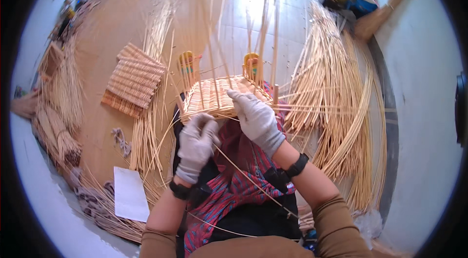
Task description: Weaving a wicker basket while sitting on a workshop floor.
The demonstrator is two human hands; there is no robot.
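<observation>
A half-woven wicker basket (209, 93) with tall upright stakes rests at my lap, its near rim toward me. My right hand (256, 119), in a pale work glove, is at that rim. Its thumb and fingertips are pinched at the foot of one upright stake (222, 65). Just left of it, my gloved left hand (196, 145) is below the basket's near left corner, slightly blurred and with curled fingers. From those fingers a thin wicker strand (247, 177) slants down to the right across the striped red cloth (222, 209) on my lap.
Flat woven panels (134, 80) lie on the floor at left, over loose wicker rods. A large rod bundle (326, 77) spreads at right, its ends close to the basket. A white board (130, 193) lies lower left. Two yellow-rimmed objects (251, 63) stand beyond the basket.
</observation>
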